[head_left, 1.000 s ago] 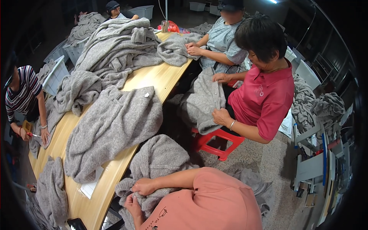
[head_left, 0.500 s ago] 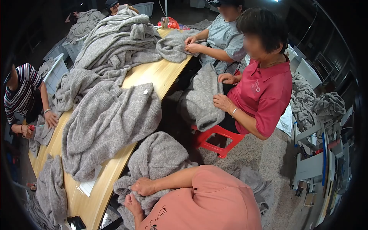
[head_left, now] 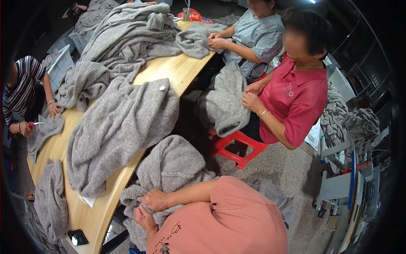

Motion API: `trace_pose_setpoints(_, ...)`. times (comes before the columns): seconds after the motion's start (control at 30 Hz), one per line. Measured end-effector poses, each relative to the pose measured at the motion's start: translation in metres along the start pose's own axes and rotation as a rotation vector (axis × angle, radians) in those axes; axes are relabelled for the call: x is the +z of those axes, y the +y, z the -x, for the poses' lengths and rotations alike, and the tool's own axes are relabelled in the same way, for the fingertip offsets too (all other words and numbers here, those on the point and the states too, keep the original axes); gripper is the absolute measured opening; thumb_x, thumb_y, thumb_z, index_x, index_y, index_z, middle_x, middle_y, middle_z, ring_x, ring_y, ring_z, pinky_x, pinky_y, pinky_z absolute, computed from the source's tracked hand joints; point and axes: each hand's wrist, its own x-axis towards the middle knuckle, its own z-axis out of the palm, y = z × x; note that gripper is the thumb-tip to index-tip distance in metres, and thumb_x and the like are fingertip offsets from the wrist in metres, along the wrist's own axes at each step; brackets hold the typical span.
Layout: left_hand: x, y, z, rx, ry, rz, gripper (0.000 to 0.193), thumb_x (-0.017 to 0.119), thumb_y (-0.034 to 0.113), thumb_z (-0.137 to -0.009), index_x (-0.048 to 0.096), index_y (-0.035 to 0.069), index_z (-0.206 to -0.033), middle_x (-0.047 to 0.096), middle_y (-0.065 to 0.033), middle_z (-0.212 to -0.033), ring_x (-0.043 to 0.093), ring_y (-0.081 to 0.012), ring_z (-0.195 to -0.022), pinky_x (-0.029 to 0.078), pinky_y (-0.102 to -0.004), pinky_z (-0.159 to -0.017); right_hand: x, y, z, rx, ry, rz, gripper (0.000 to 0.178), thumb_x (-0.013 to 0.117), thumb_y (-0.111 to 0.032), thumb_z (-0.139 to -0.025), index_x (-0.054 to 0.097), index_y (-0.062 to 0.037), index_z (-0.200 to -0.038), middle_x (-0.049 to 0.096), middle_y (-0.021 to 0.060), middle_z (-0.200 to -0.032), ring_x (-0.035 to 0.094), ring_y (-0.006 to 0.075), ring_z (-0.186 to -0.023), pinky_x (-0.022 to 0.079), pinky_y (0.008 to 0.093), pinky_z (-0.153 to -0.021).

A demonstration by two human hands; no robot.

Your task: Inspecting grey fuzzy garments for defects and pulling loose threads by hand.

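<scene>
My right hand [head_left: 155, 199] reaches in from the right, closed on a bunched fold of a grey knitted garment [head_left: 170, 163]. Just below and nearer, my left hand [head_left: 145, 218] has its fingers curled on the same knit. The garment is heaped beside the table's right edge and hangs below it; its exact type cannot be made out. My salmon shirt hides the left forearm and part of the cloth. The fingertips are buried in the folds.
The wooden table [head_left: 164, 76] carries a large grey garment [head_left: 122, 131], a tall grey pile [head_left: 127, 36] and a phone [head_left: 78, 238]. Opposite, a striped-shirt worker [head_left: 28, 84] holds a red-handled tool. A red-shirted worker [head_left: 302, 99] on a red stool [head_left: 239, 149] handles grey knit.
The view has tilted and shifted slightly. Both my hands keep hold of the knit, with little visible movement. The red-shirted worker's hands are closer together; the striped-shirt worker's cloth now lies more spread out.
</scene>
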Motion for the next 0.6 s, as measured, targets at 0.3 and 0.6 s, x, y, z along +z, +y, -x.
trace_pose_setpoints(0.3, -0.01, 0.01, 0.008, 0.322, 0.065, -0.299, 0.016, 0.048, -0.003, -0.077, 0.043, 0.0, -0.061, 0.042, -0.0138, -0.057, 0.043, -0.031, -0.051, 0.033, -0.0385, -0.047, 0.006, -0.009, -0.002, -0.009, 0.058, -0.002, 0.015, 0.053, -0.018, -0.064, 0.052, -0.0041, -0.069, 0.056, 0.015, -0.062, 0.056, 0.0325, -0.059, 0.043, 0.0424, -0.051)
trace_pose_setpoints(0.6, -0.021, 0.048, -0.006, 0.352, -0.051, -0.191, 0.012, 0.049, -0.003, -0.075, 0.046, 0.001, -0.064, 0.044, -0.0133, -0.059, 0.043, -0.0286, -0.051, 0.033, -0.036, -0.047, -0.019, -0.004, -0.001, -0.322, 0.197, -0.101, 0.012, 0.054, -0.011, -0.065, 0.053, -0.0077, -0.077, 0.053, 0.0078, -0.068, 0.054, 0.0288, -0.058, 0.041, 0.0379, -0.046)
